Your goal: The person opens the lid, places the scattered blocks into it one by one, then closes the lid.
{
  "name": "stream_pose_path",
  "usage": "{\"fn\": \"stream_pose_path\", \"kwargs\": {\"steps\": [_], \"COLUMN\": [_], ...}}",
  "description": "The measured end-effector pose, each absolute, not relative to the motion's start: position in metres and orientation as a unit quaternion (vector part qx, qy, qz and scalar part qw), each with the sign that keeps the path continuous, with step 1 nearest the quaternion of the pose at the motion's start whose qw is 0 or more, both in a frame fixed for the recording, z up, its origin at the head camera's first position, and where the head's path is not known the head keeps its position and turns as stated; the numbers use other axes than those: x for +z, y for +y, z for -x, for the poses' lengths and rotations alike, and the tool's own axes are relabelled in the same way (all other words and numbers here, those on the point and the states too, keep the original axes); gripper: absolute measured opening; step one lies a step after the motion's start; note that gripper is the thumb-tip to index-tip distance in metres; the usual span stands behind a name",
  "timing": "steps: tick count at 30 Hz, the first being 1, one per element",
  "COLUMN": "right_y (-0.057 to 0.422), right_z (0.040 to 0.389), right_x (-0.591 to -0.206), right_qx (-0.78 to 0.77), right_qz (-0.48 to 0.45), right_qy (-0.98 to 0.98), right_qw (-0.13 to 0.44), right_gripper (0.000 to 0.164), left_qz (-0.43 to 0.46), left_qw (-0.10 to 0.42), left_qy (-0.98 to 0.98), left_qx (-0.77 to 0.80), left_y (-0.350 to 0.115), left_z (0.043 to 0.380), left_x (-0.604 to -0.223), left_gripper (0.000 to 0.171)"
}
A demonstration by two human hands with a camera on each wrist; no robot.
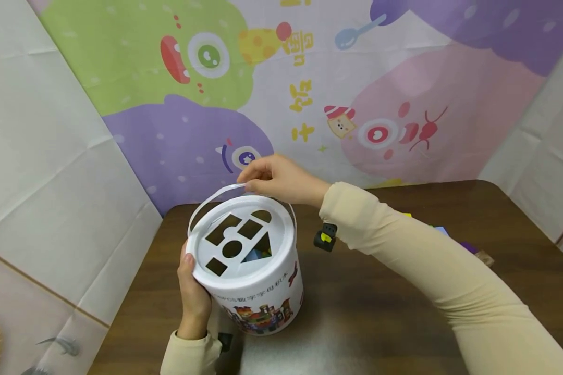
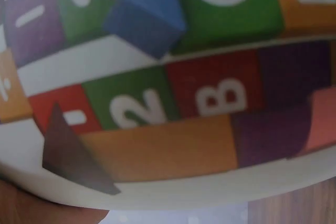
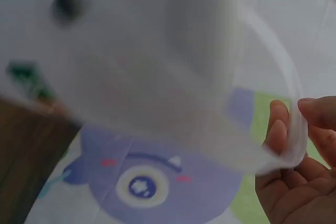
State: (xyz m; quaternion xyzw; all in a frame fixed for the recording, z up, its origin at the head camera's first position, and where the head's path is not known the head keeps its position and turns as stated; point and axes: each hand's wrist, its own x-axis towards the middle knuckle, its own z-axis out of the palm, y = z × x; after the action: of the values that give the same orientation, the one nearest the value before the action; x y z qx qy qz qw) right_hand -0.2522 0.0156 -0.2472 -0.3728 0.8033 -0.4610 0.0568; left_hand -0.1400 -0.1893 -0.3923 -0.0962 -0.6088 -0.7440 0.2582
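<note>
A white bucket [image 1: 262, 307] with printed pictures and characters stands tilted over the table. Its white lid [image 1: 238, 266] has several shaped holes, and coloured pieces show through the triangular one. My left hand [image 1: 194, 294] holds the bucket's left side, thumb up at the rim. In the left wrist view the bucket wall [image 2: 157, 156] fills the picture with printed letter and number blocks. Behind the lid, my right hand [image 1: 281, 179] grips the raised white handle [image 1: 211, 197]. The right wrist view has the handle [image 3: 286, 66] between thumb and fingers.
Coloured blocks, among them a purple one [image 1: 469, 247] and a wooden one [image 1: 485, 258], lie at the table's right, partly behind the right sleeve [image 1: 431, 265]. The brown table [image 1: 375, 307] meets a cartoon-printed cloth [image 1: 305, 67] at the back.
</note>
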Motion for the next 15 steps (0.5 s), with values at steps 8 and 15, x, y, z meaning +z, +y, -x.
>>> {"fn": "stream_pose_path", "kwargs": {"steps": [8,15], "right_y": [0.026,0.031], "right_z": [0.273,0.287], "right_x": [-0.273,-0.309], "right_qx": [-0.41,-0.393], "right_qz": [0.36,0.337], "right_qy": [0.838,0.855], "right_qw": [0.027,0.016], "right_gripper": [0.019,0.018], "left_qz": [0.066,0.073], "left_qw": [0.279,0.279], "left_qy": [-0.6,-0.599], "left_qx": [-0.747,-0.747], "left_y": [-0.184,-0.184], "left_z": [0.141,0.139], "left_x": [-0.393,-0.393], "left_gripper": [0.055,0.054]}}
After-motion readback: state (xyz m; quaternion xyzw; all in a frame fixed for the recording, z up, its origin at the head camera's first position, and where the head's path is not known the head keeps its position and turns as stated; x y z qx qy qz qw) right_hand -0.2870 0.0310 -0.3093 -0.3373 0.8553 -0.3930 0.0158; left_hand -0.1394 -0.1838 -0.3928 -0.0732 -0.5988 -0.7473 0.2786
